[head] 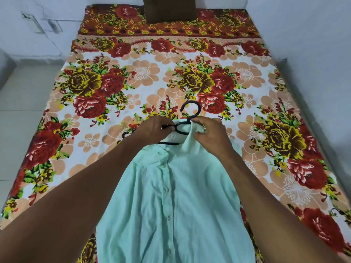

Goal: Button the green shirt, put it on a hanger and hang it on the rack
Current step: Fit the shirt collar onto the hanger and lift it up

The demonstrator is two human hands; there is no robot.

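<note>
A pale green shirt [171,202] lies front up on the bed, its placket closed with a row of small buttons. A black plastic hanger [191,112] sits at the collar, hook pointing away from me, its right side inside the shirt and its left arm sticking out beside the collar. My left hand [153,130] grips the hanger near its neck. My right hand [210,133] pinches the collar fabric next to the hook.
The bed is covered by a floral sheet [114,82] in red, yellow and peach. A dark brown cushion [170,8] stands at the far end. Pale walls close in on the far and right sides; floor [22,103] shows at the left.
</note>
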